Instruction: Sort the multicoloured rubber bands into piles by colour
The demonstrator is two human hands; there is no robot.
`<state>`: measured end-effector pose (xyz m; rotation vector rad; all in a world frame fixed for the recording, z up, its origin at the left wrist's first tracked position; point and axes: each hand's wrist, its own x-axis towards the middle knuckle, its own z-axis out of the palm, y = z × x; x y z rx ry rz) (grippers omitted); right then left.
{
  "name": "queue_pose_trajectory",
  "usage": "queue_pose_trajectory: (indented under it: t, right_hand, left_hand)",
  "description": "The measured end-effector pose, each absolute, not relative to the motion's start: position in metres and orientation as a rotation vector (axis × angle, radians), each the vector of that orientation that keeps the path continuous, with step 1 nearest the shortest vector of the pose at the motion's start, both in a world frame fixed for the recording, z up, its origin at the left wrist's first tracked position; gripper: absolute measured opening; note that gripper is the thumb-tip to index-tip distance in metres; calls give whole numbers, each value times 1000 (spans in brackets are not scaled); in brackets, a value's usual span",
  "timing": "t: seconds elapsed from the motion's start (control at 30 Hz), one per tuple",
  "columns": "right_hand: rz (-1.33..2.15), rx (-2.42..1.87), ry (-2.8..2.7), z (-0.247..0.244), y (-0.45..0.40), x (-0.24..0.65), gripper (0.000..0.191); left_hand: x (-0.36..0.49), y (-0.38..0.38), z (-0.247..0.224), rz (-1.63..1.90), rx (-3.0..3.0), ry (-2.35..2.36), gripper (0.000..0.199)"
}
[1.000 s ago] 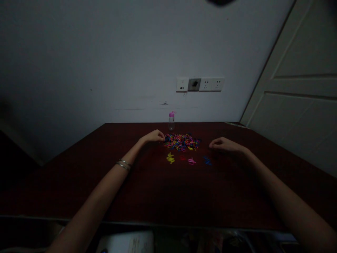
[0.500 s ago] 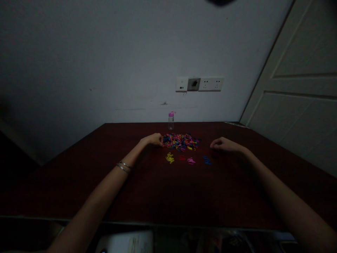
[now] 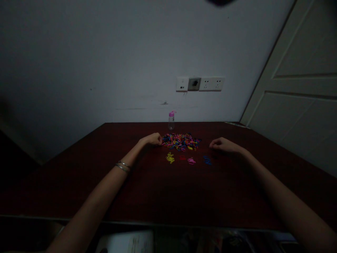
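A mixed pile of small colourful bands [image 3: 181,141] lies on the dark red table [image 3: 168,189]. In front of it are four small groups: yellow [image 3: 170,157], red [image 3: 182,157], pink [image 3: 191,161] and blue [image 3: 207,160]. My left hand [image 3: 154,139] rests at the pile's left edge, fingers curled closed; whether they hold anything is hidden. To the right of the pile, apart from it, my right hand [image 3: 220,144] rests above the blue group with its fingers pressed together; anything between them is too small to make out.
Behind the pile stands a clear bottle with a pink cap [image 3: 171,121]. Wall sockets [image 3: 200,84] are above the table's back edge, and a pale door [image 3: 297,88] is at the right. Below the front edge lies a white object [image 3: 126,242].
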<state>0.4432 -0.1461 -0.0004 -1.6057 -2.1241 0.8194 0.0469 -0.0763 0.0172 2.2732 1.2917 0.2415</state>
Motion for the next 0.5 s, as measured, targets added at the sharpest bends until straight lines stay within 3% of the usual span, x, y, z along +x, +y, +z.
queue_pose_trajectory:
  t: [0.2,0.5]
  right_hand:
    - [794,-1592,-2112,-2,-145,443,32]
    - [764,-1581,-2109,-2,-146,438,31]
  left_hand:
    - [57,-89,35,291,2380,1234,9]
    - [135,-148,44,158,2527,783,11]
